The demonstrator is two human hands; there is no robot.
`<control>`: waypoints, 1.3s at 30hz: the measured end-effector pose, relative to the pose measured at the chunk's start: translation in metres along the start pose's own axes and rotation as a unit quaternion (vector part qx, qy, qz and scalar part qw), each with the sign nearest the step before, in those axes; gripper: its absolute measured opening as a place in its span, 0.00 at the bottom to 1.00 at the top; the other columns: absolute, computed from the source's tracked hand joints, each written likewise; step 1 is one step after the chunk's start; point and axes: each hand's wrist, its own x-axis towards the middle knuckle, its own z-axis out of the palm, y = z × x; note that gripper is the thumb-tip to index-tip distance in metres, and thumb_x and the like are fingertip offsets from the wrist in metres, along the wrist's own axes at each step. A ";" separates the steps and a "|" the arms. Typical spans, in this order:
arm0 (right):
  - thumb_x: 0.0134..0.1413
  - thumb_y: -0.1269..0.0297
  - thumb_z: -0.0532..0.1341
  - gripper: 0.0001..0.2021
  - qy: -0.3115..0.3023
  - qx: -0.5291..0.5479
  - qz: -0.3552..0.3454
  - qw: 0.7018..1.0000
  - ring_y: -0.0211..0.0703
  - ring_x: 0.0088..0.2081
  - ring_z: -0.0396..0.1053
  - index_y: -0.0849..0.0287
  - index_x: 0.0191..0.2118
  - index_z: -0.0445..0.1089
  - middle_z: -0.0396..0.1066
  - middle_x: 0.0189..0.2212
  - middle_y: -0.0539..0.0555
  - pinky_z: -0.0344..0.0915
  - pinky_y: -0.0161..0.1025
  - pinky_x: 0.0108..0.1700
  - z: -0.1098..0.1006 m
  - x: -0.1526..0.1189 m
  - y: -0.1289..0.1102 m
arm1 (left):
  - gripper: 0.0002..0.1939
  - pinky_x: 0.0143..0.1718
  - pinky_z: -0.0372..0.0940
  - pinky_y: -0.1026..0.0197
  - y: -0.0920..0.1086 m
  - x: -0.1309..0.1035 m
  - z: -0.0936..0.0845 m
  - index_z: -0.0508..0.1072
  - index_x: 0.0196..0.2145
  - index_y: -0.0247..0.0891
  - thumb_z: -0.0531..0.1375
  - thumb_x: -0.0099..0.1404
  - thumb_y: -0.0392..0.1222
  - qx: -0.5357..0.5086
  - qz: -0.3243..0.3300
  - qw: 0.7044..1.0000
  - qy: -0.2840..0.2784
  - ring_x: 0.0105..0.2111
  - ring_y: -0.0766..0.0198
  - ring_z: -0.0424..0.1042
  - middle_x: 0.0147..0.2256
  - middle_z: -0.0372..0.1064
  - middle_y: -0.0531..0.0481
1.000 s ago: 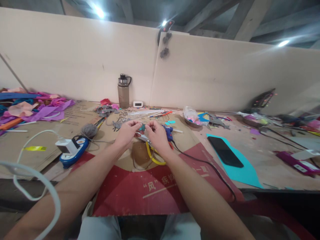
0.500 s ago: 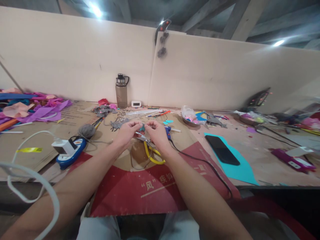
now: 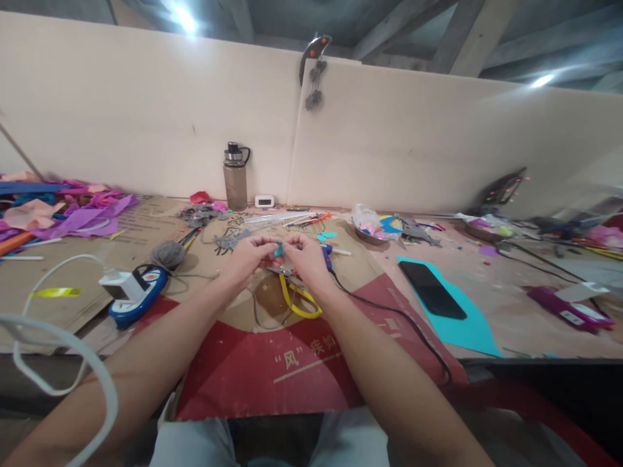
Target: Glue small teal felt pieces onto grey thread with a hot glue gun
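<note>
My left hand (image 3: 250, 259) and my right hand (image 3: 305, 258) meet over the cardboard, fingertips pinched together on a small teal piece (image 3: 278, 250) between them. Both sets of fingers are closed on it; its exact shape is too small to tell. Just below my right hand lie scissors with yellow handles (image 3: 298, 299). A blue glue gun (image 3: 328, 254) is partly hidden behind my right hand. Small turquoise pieces (image 3: 326, 236) lie beyond it, and gray cut shapes (image 3: 231, 241) sit beyond my left hand.
A bottle (image 3: 236, 178) and a small white clock (image 3: 264, 201) stand by the partition. Gray yarn (image 3: 168, 254) and a blue power strip (image 3: 139, 298) are at left. A phone (image 3: 433, 288) on turquoise sheet and a bowl (image 3: 370, 237) are at right. A black cord (image 3: 389, 310) crosses the cardboard.
The teal piece shows more clearly between my fingertips. The scissor blades show less beneath my hands. Both hands stay in nearly the same place.
</note>
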 end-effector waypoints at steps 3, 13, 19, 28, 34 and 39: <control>0.42 0.61 0.58 0.07 0.005 -0.022 -0.026 0.999 0.33 0.21 0.56 0.59 0.26 0.66 0.61 0.18 0.45 0.54 0.31 0.24 0.001 0.000 0.001 | 0.13 0.25 0.67 0.64 -0.001 0.001 -0.001 0.73 0.28 0.33 0.67 0.48 0.45 0.015 -0.001 1.000 0.004 0.19 0.69 0.69 0.22 0.71 0.51; 0.44 0.59 0.59 0.08 -0.009 -0.015 -0.017 1.000 0.33 0.22 0.55 0.59 0.29 0.65 0.59 0.18 0.44 0.53 0.31 0.24 0.004 -0.005 -0.005 | 0.12 0.21 0.63 0.67 -0.004 0.005 -0.007 0.72 0.24 0.33 0.65 0.50 0.45 0.001 -0.012 1.000 0.006 0.18 0.70 0.67 0.21 0.69 0.51; 0.46 0.59 0.58 0.09 -0.007 0.005 -0.025 1.000 0.33 0.22 0.58 0.59 0.31 0.64 0.62 0.20 0.45 0.54 0.31 0.25 0.003 -0.003 -0.001 | 0.08 0.24 0.66 0.69 -0.001 0.006 -0.008 0.74 0.29 0.30 0.66 0.52 0.38 -0.063 -0.032 0.997 -0.031 0.22 0.71 0.69 0.24 0.71 0.48; 0.46 0.60 0.57 0.07 -0.013 0.005 -0.018 1.000 0.33 0.21 0.57 0.58 0.30 0.64 0.62 0.20 0.45 0.53 0.32 0.25 0.001 -0.004 -0.003 | 0.13 0.22 0.64 0.68 -0.004 0.007 -0.008 0.75 0.32 0.31 0.68 0.48 0.40 -0.029 0.008 0.999 -0.013 0.25 0.67 0.71 0.28 0.72 0.48; 0.48 0.60 0.57 0.07 -0.030 -0.013 -0.026 0.999 0.33 0.21 0.55 0.58 0.30 0.64 0.60 0.19 0.44 0.52 0.32 0.25 0.003 -0.008 -0.008 | 0.12 0.19 0.60 0.69 -0.003 0.005 -0.008 0.73 0.28 0.32 0.66 0.51 0.45 0.030 0.044 0.999 0.005 0.21 0.70 0.67 0.22 0.68 0.51; 0.48 0.61 0.57 0.08 -0.014 -0.032 -0.053 0.998 0.35 0.23 0.58 0.58 0.34 0.63 0.60 0.20 0.44 0.54 0.33 0.27 0.005 -0.009 -0.004 | 0.13 0.19 0.60 0.68 -0.002 0.006 -0.008 0.71 0.25 0.33 0.66 0.48 0.46 0.013 0.025 0.999 0.041 0.20 0.70 0.66 0.21 0.68 0.52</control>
